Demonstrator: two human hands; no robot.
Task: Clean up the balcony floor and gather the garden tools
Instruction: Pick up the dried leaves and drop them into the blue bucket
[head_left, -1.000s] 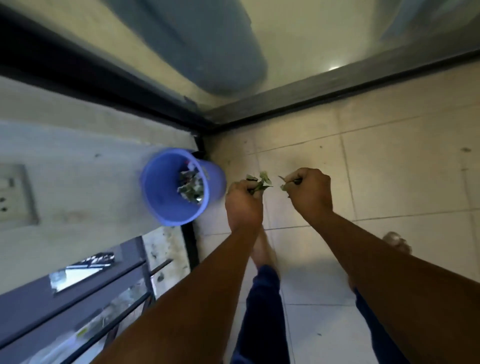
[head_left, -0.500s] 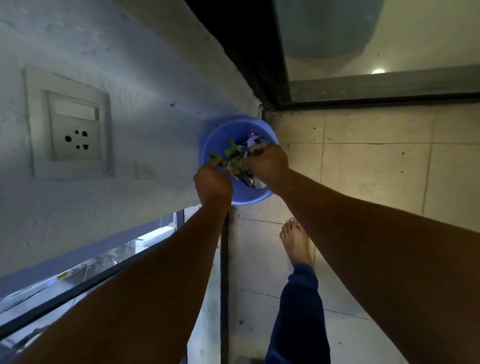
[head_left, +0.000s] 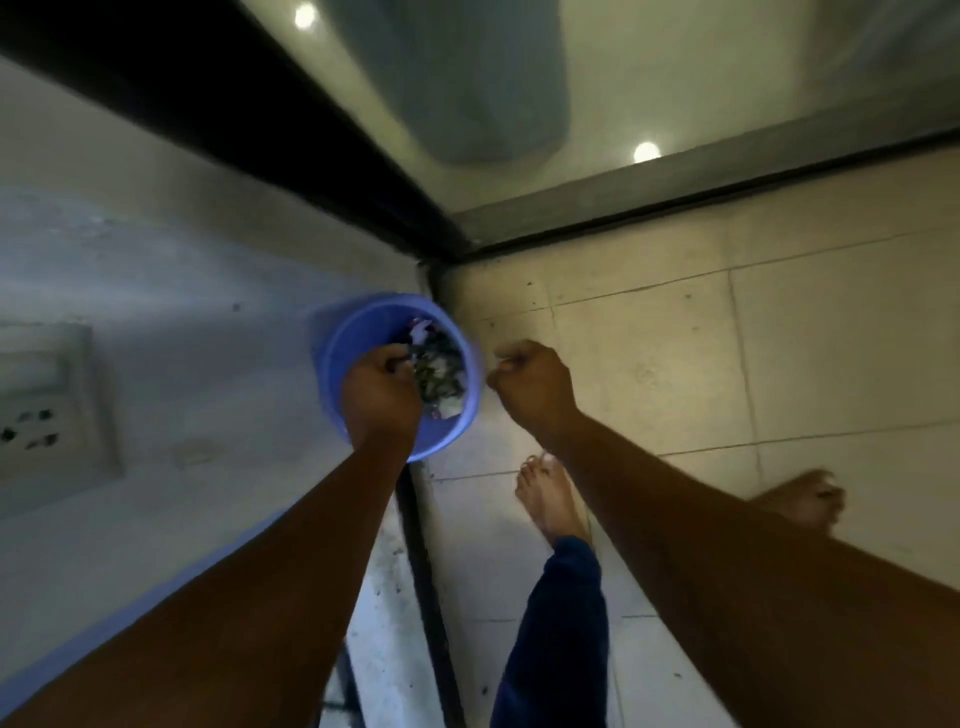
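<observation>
Two hands: left hand (head_left: 382, 397) over bucket (head_left: 337, 358), right hand (head_left: 530, 387) beside.

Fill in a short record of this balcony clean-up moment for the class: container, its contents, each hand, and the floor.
container: blue bucket, in the corner by the wall
contents: leaf scraps and litter
left hand: over the bucket's mouth, fingers curled; too blurred to tell whether it holds anything
right hand: curled beside the bucket's rim, nothing seen in it
floor: pale tiles; bare foot on them

Head view, steeply downward, close above floor (head_left: 675, 364) corner
</observation>
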